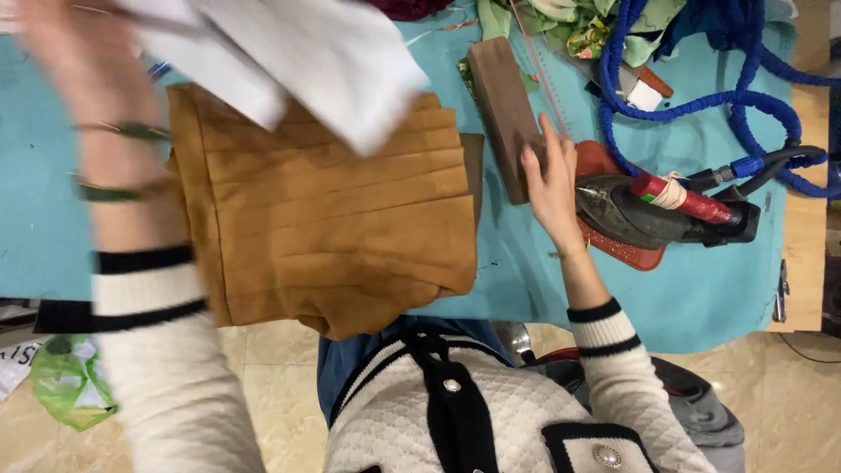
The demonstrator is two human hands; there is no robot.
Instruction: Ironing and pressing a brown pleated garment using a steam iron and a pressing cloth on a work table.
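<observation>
A tan pleated fabric piece (342,228) lies on the turquoise table cover (701,280), its lower edge hanging over the near side. My left hand (74,61), blurred at the upper left, holds white cloth pieces (307,52) above the tan fabric. My right hand (552,188) rests with fingers on the lower end of a brown wooden block (501,101). Just right of that hand a dark steam iron (648,215) with a red handle sits on a red mat (635,256).
A blue braided hose (701,96) loops from the iron across the upper right. Green and patterned fabric scraps (578,22) lie at the top. A bare wooden table edge (806,245) shows at right. A green plastic bag (70,381) sits on the tiled floor at lower left.
</observation>
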